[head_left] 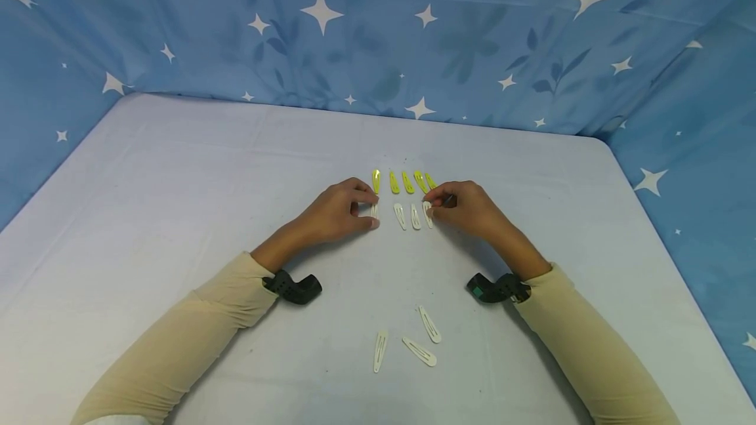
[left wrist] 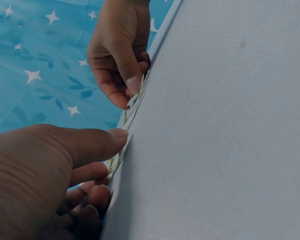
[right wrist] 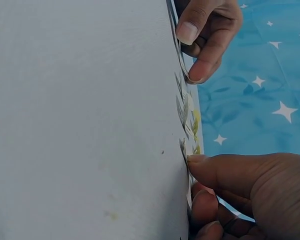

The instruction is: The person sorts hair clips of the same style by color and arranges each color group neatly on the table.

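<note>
In the head view, my left hand (head_left: 344, 210) has thumb and index finger at the two ends of a white snap hair clip (head_left: 375, 210), the leftmost of its row, pinching it lengthwise. At the right end of that row, my right hand (head_left: 464, 207) pinches another white hair clip (head_left: 428, 214) between thumb and fingertips. Two more white hair clips (head_left: 399, 216) lie between the hands. Just beyond runs a row of several yellow hair clips (head_left: 394, 182); the rightmost is partly behind the right hand's fingers. Both wrist views see the clips nearly edge-on.
Three loose white hair clips (head_left: 420, 351) lie on the white-covered table (head_left: 236, 169), nearer my body. A blue curtain (head_left: 378, 38) with white stars hangs behind the table and at its sides. Each wrist wears a black camera (head_left: 295, 288).
</note>
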Demonstrator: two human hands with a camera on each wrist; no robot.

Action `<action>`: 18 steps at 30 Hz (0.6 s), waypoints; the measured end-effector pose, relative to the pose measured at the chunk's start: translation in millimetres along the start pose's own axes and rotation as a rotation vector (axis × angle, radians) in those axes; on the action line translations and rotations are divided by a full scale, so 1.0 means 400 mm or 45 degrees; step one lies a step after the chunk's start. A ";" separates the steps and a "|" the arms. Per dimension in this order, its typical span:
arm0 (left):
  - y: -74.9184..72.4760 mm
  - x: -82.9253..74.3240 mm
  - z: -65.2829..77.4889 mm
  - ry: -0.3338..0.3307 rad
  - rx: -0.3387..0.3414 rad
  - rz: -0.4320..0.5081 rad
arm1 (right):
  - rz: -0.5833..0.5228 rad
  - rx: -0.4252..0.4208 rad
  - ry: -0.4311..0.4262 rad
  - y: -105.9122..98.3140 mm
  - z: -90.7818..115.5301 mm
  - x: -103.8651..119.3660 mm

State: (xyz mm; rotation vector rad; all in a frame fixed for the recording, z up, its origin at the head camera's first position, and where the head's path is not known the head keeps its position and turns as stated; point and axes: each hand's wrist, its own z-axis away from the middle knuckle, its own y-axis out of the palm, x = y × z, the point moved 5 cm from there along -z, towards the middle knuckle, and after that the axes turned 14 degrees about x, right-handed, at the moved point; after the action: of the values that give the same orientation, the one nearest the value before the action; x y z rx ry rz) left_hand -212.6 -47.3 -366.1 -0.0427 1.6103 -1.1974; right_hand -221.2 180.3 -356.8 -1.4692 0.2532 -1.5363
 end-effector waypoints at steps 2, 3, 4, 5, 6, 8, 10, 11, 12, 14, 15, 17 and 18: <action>0.000 0.000 0.000 -0.001 -0.001 0.001 | -0.006 0.001 0.002 0.000 0.000 0.000; -0.001 0.000 -0.001 -0.001 -0.001 0.001 | -0.009 0.001 0.005 0.000 0.001 0.000; 0.000 0.000 -0.001 -0.001 -0.001 0.001 | -0.011 0.001 0.006 0.000 0.002 0.000; 0.000 -0.001 0.000 0.001 -0.001 0.001 | -0.014 0.000 0.007 0.000 0.003 0.000; 0.000 -0.001 0.000 0.001 -0.001 0.001 | -0.016 -0.002 0.007 -0.001 0.004 -0.001; -0.001 -0.002 0.001 0.000 -0.001 0.000 | -0.019 -0.009 -0.007 -0.002 0.006 0.000; 0.000 -0.002 0.000 -0.001 0.001 -0.001 | -0.021 -0.019 -0.012 -0.004 0.009 -0.002; 0.000 -0.002 0.000 -0.002 0.002 0.000 | -0.030 -0.020 -0.011 -0.006 0.010 -0.004; 0.000 -0.001 0.000 -0.005 0.003 0.000 | -0.045 -0.019 -0.010 -0.007 0.011 -0.005; 0.001 -0.001 -0.001 -0.007 0.006 -0.005 | -0.072 -0.014 0.004 -0.008 0.014 -0.009; 0.001 0.000 -0.002 -0.006 0.006 -0.008 | -0.085 -0.011 0.017 -0.008 0.015 -0.012; 0.002 0.000 -0.002 -0.007 0.006 -0.013 | -0.116 -0.001 0.028 -0.008 0.017 -0.016; 0.002 0.001 -0.002 -0.007 0.006 -0.015 | -0.126 0.002 0.028 -0.008 0.018 -0.018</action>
State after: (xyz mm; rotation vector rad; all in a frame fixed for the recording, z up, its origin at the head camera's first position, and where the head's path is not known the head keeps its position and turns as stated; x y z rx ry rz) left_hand -212.9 -46.6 -367.1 -0.0523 1.6040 -1.2092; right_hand -217.8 190.3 -357.5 -1.4835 0.1947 -1.6325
